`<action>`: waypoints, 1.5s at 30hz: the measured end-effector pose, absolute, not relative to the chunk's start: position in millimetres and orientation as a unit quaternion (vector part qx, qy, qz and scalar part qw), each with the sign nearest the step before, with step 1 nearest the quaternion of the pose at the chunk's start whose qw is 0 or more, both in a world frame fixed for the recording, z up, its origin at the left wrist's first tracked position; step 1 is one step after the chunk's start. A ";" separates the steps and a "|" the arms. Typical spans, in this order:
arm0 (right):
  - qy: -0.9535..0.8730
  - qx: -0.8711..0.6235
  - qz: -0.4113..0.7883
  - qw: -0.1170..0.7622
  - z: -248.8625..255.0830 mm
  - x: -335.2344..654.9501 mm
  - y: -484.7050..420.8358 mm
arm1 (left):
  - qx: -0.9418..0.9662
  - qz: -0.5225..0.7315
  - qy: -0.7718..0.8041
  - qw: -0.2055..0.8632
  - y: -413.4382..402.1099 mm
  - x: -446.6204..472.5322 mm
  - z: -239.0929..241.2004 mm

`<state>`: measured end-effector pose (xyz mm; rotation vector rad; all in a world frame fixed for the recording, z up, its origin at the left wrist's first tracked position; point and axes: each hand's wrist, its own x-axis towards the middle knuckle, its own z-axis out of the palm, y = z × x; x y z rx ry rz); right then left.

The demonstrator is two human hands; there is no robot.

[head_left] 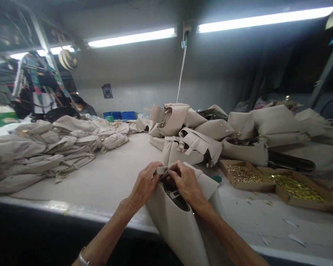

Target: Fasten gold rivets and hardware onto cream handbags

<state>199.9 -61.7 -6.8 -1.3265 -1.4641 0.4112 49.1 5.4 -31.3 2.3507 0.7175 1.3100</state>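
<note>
A cream-coloured handbag (173, 218) hangs over the table's front edge, its dark mouth facing up. My left hand (147, 183) is closed on the upper left corner of the bag, by a short strap (162, 170). Across the opening, my right hand (186, 183) pinches the bag's edge near the same strap, thumb and fingers bent together. The two hands are a small gap apart. A whitish label or tag (175, 194) shows inside the mouth. Whatever small part the right fingertips may hold is hidden.
Cream bags (208, 129) are heaped behind and to the right. Cream fabric pieces (58, 147) pile up at the left. Cardboard trays hold small brass-coloured parts (242, 173) and yellowish metal pieces (296, 187). A person (83, 106) is at the far left. Scraps (296, 240) lie on the table.
</note>
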 end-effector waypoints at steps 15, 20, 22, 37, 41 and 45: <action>-0.691 -0.461 0.064 0.553 -27.8 202.4 -52.6 | 0.786 0.488 0.286 0.251 12.4 56.1 -23.2; -0.685 -0.484 0.053 0.542 -32.5 196.4 -48.2 | 0.780 0.486 0.279 0.279 11.2 55.6 -22.7; -0.681 -0.490 0.052 0.542 -33.1 195.1 -47.0 | 0.775 0.486 0.279 0.291 11.2 54.6 -23.3; -0.656 -0.511 0.089 0.548 -37.2 191.0 -41.6 | 0.737 0.509 0.276 0.349 10.4 50.1 -25.0; -0.643 -0.531 0.090 0.544 -40.3 189.7 -40.1 | 0.732 0.507 0.272 0.364 12.2 49.9 -29.0; -0.616 -0.565 0.092 0.540 -39.2 188.0 -40.8 | 0.727 0.499 0.284 0.376 12.2 49.4 -30.2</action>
